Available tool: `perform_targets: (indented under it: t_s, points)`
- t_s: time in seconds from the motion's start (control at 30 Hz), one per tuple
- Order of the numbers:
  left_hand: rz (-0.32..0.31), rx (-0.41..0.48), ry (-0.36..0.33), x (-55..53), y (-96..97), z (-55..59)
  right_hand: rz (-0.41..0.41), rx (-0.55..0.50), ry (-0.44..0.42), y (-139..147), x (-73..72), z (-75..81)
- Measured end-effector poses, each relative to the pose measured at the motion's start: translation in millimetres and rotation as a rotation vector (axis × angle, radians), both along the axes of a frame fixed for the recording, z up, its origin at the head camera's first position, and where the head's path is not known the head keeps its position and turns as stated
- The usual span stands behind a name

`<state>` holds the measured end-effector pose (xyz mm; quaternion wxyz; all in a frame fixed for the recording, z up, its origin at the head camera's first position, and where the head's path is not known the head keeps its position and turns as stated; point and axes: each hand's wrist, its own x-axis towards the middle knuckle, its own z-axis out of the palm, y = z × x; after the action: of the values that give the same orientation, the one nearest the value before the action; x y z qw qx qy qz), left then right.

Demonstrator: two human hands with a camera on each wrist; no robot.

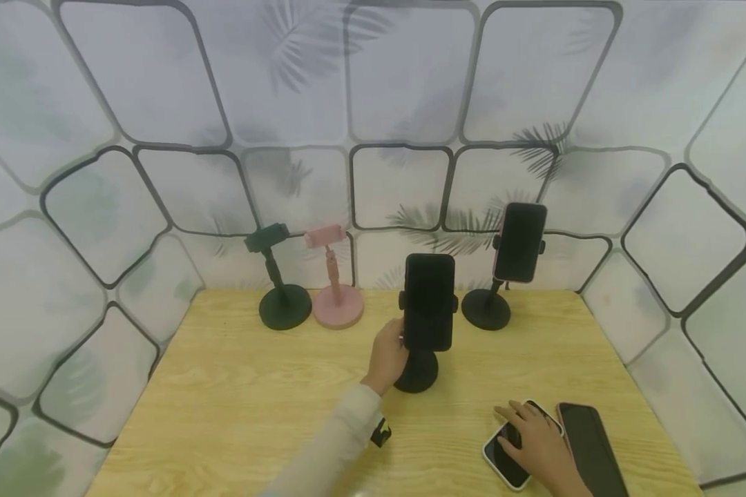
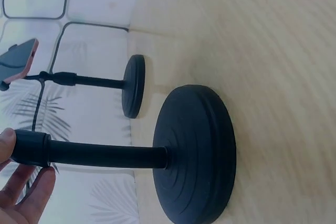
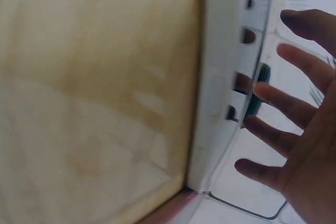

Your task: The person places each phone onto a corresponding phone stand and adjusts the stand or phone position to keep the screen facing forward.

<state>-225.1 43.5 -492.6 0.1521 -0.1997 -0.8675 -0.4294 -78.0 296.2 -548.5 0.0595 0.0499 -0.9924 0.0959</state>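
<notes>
My left hand (image 1: 387,355) grips the stem of a black phone stand (image 1: 418,376) near mid-table. In the left wrist view, thumb and fingers pinch the thick collar (image 2: 31,148) on that stem, above its round base (image 2: 197,156). A dark phone (image 1: 429,300) sits upright in the stand's clamp. At the front right, my right hand (image 1: 539,442) is over a white-edged phone (image 1: 508,464) lying on the table. Seen from the right wrist, its fingers (image 3: 286,106) are spread and fairly straight, close over the phone's screen, which reflects them.
A second black stand (image 1: 486,310) at the back right holds a pink-edged phone (image 1: 520,241). Green (image 1: 285,307) and pink (image 1: 338,307) stands with no phones are at the back left. Another phone (image 1: 590,442) lies right of my right hand. Patterned panels (image 1: 404,186) surround the wooden table (image 1: 236,386).
</notes>
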Motion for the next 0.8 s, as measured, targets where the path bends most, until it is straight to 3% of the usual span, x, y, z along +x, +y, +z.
perform_targets:
  t_s: [0.17, 0.33, 0.47, 0.6, 0.8]
  points:
    - [0.003, -0.004, -0.028, -19.5, 6.0, -1.6, -0.139, -0.008, -0.085, -3, 2.2, -7.3]
    - [-0.016, 0.004, -0.063, -39.5, 14.2, -1.2, -0.420, -0.118, -0.187, -8, 1.2, -7.9]
    - [-0.037, 0.076, -0.093, -54.3, 21.0, -0.2, -0.610, -0.215, -0.216, -11, 1.3, -8.2]
    - [-0.044, 0.160, -0.126, -69.6, 29.2, 0.8, -0.683, -0.262, -0.235, -13, 1.7, -7.6]
    - [-0.022, 0.193, -0.168, -90.8, 45.2, 3.3, -0.695, -0.278, -0.275, -14, 0.1, -5.7]
